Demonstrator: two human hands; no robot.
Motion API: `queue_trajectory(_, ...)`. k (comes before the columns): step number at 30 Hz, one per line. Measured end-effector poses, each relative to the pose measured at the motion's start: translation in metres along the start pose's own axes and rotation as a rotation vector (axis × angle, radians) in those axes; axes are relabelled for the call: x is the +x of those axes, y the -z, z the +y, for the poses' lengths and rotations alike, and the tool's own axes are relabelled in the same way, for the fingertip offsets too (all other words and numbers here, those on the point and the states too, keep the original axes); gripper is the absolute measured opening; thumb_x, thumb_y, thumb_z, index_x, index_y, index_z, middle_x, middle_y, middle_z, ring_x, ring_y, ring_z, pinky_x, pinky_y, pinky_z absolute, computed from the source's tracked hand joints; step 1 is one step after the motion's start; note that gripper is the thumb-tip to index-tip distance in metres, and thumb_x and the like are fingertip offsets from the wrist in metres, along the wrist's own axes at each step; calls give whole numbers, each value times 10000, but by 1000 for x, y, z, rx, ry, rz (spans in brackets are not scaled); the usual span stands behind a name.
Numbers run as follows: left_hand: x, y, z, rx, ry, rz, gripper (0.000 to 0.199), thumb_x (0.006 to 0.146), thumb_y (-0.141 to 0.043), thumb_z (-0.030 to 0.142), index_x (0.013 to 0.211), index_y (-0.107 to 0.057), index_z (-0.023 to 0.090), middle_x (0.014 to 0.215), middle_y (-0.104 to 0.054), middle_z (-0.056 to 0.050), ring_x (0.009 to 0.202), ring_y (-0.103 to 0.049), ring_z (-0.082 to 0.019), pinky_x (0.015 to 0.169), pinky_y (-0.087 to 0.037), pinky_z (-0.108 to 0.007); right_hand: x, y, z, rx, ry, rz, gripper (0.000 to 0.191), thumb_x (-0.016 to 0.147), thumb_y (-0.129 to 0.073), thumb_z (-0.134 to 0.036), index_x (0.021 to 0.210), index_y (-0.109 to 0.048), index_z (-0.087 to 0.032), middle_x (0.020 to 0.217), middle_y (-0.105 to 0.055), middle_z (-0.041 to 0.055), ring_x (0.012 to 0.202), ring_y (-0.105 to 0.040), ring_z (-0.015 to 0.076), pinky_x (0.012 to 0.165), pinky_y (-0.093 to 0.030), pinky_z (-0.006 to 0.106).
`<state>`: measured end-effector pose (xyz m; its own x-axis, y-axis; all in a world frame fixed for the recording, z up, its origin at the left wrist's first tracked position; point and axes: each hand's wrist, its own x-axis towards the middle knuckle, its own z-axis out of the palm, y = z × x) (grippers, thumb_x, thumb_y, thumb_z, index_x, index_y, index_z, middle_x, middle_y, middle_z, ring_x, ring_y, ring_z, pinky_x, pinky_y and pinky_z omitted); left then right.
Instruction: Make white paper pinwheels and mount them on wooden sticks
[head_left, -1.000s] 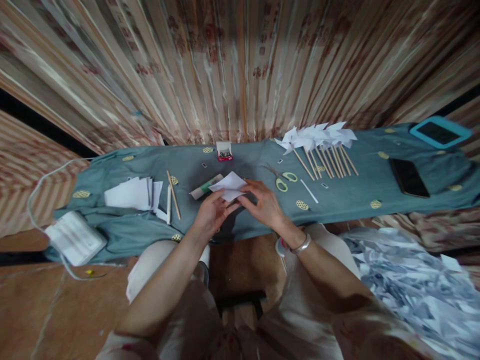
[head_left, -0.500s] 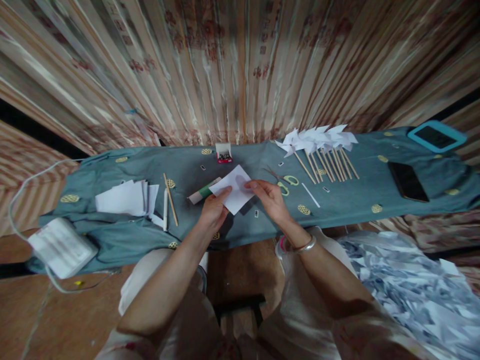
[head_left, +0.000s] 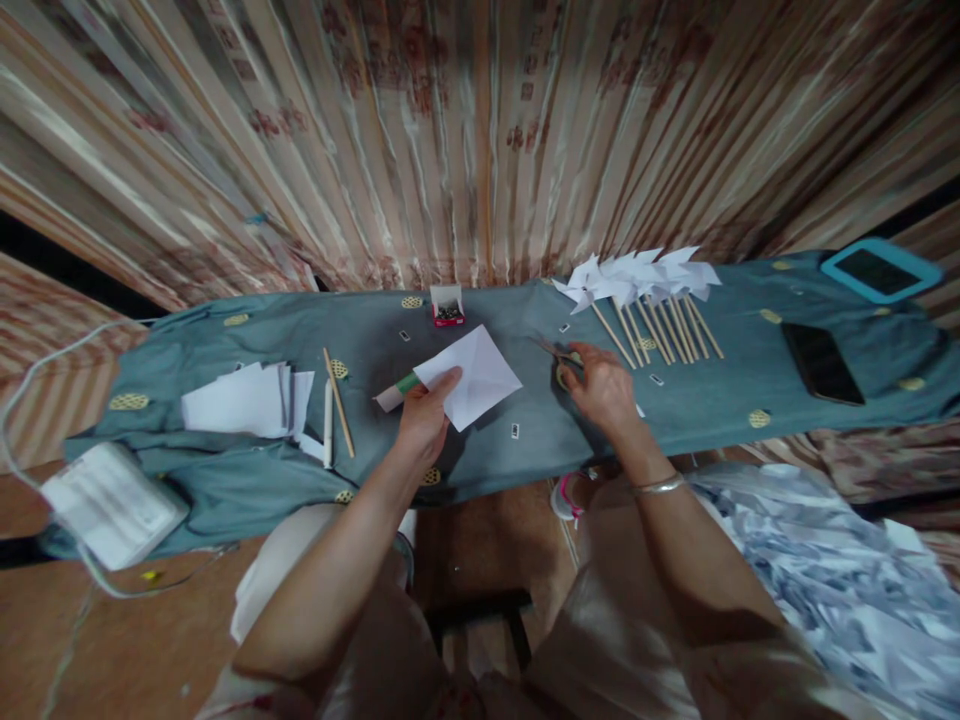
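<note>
The left hand (head_left: 424, 415) has its fingers clamped on a creased square of white paper (head_left: 484, 380), held just over the tabletop (head_left: 360, 320) and partly over a pale box with a green band (head_left: 396, 393), whose print cannot be read. The right hand (head_left: 606, 385) is at the handles of the scissors (head_left: 555, 351); whether its fingers are clamped on them I cannot tell. A small black-and-white tag (head_left: 515, 431) lies near the paper, its marks too tiny to read. Blurred lines, also unreadable, cover the white device (head_left: 112, 505) at far left. Beyond the paper stands an open red carton (head_left: 448, 318) holding small metal pieces.
</note>
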<state>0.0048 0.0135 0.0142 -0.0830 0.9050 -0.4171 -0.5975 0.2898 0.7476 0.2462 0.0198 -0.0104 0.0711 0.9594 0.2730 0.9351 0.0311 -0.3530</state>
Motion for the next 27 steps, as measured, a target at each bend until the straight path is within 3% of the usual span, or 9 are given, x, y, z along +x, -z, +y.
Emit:
queue_trajectory(5, 0, 0, 3, -31, -11, -17, 161, 660, -820, 155, 782, -723, 117, 813, -777, -86, 994, -725, -297, 952, -563, -412, -4, -2, 9, -217, 41, -129, 353, 870, -533, -214, 1172, -633, -60, 1116, -709, 241, 1009, -654, 352, 938, -479, 457)
queue_trajectory(15, 0, 0, 4, -31, -19, 5, 188, 644, -832, 162, 787, -720, 115, 845, -778, -85, 977, -725, -278, 956, -548, -395, 4, -9, 16, -296, 121, -60, 325, 869, -506, -232, 1127, -666, -116, 867, -744, 193, 804, -676, 297, 817, -512, 413)
queue_trajectory(20, 1, 1, 5, -25, -11, -4, 222, 622, -843, 178, 794, -719, 112, 849, -776, -99, 1020, -713, -301, 962, -543, -402, 3, -2, 4, -299, 7, -133, 330, 873, -504, -224, 1137, -654, -96, 908, -742, 216, 848, -702, 327, 788, -512, 419)
queue_trajectory(24, 0, 0, 5, -34, -30, -9, 195, 639, -826, 173, 792, -720, 114, 841, -777, -93, 1018, -714, -303, 967, -544, -411, 5, -2, -3, 34, -115, -123, 336, 820, -600, -257, 1133, -673, -160, 974, -765, 148, 880, -721, 300, 812, -513, 411)
queue_trajectory(27, 0, -1, 6, -39, -36, -2, 168, 660, -812, 168, 790, -718, 119, 841, -777, -93, 1030, -712, -297, 978, -540, -409, 9, -8, -10, 625, -323, -131, 313, 727, -701, -299, 1018, -701, -184, 804, -770, 57, 745, -721, 229, 717, -535, 352)
